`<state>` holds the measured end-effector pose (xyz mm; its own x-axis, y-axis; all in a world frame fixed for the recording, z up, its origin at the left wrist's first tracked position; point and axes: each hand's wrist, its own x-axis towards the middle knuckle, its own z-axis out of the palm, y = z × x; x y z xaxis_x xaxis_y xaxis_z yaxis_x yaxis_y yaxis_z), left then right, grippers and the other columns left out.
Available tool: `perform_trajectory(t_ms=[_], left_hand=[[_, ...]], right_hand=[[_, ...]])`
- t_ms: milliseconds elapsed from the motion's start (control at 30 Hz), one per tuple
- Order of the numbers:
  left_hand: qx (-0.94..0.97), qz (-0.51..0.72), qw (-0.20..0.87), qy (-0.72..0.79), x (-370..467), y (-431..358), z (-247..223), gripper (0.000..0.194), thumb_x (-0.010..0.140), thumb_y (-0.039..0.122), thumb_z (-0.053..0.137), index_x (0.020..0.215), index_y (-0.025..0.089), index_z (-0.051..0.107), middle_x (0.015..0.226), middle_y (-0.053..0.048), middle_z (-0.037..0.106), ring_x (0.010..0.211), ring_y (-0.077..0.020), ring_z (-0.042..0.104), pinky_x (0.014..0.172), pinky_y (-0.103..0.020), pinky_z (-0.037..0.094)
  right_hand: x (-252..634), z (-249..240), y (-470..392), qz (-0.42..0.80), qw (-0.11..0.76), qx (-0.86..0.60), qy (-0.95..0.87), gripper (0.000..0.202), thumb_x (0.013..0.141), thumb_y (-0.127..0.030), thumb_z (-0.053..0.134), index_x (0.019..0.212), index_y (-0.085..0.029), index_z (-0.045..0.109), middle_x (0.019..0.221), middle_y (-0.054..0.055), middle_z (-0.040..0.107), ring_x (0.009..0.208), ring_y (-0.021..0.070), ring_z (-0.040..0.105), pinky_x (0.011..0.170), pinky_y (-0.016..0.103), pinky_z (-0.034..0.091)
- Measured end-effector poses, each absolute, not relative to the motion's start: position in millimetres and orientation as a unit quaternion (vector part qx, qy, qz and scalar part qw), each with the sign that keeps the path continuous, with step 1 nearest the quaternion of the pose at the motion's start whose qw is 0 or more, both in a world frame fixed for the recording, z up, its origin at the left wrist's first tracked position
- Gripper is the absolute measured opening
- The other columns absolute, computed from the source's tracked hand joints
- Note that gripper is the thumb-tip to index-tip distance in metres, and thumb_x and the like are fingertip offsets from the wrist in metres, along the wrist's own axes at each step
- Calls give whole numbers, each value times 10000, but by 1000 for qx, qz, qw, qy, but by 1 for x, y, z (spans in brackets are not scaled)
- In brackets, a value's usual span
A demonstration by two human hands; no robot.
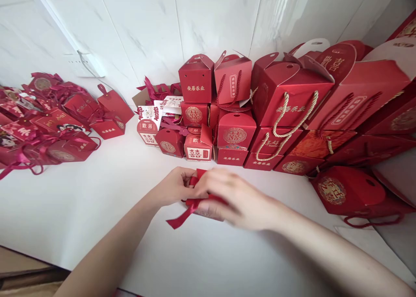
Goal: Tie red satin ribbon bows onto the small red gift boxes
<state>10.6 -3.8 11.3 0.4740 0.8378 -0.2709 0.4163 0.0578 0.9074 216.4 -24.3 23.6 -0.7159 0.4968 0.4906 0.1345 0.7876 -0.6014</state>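
Observation:
A small red gift box [212, 215] lies on the white table in front of me, mostly covered by my hands. My left hand [177, 186] is closed at its left end, with fingertips pinching the red ribbon [180, 219]. One tail of that ribbon hangs down toward me over the tabletop. My right hand [230, 197] reaches over the box from the right, its fingers bent and meeting the left fingertips at the ribbon. Part of the ribbon loop shows between the two hands. The right fingertips are partly hidden and slightly blurred.
Stacked red boxes with rope handles [292, 97] line the tiled wall [146, 24] at the back and right. Smaller boxes with ribbons [65, 145] are heaped at the left. An open carton [140, 99] with ribbons and cards stands behind my hands. The white table [130, 253] extends underneath.

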Motion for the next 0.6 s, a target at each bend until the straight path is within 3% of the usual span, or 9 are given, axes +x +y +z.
perform_trajectory(t_ms=[133, 233, 333, 600], left_hand=[[637, 188, 567, 488, 10, -6, 13, 321, 663, 379, 791, 706, 157, 562, 586, 20, 584, 529, -131, 566, 501, -240, 423], [640, 193, 558, 492, 10, -6, 12, 347, 647, 399, 805, 701, 154, 565, 574, 21, 570, 518, -131, 569, 493, -242, 430], [637, 196, 569, 481, 9, -6, 11, 339, 659, 400, 800, 712, 152, 574, 584, 6, 591, 516, -144, 591, 490, -248, 442], [651, 184, 572, 464, 11, -9, 15, 275, 697, 353, 776, 858, 149, 688, 688, -19, 650, 587, -135, 589, 539, -231, 441]], right_hand=[[240, 21, 6, 375, 306, -395, -781, 346, 969, -487, 444, 884, -189, 599, 1018, 73, 593, 998, 223, 567, 934, 402, 419], [248, 8, 20, 501, 250, -364, -744, 398, 906, -559, 521, 825, -189, 646, 1171, 84, 594, 1153, 263, 540, 997, 406, 387], [249, 2, 23, 577, 211, -296, -731, 324, 832, -511, 655, 771, -194, 686, 1315, 81, 554, 1311, 286, 433, 1041, 391, 353], [243, -18, 21, 677, 289, -244, -631, 281, 835, -394, 692, 693, -158, 640, 1381, 90, 508, 1260, 274, 477, 1027, 403, 355]])
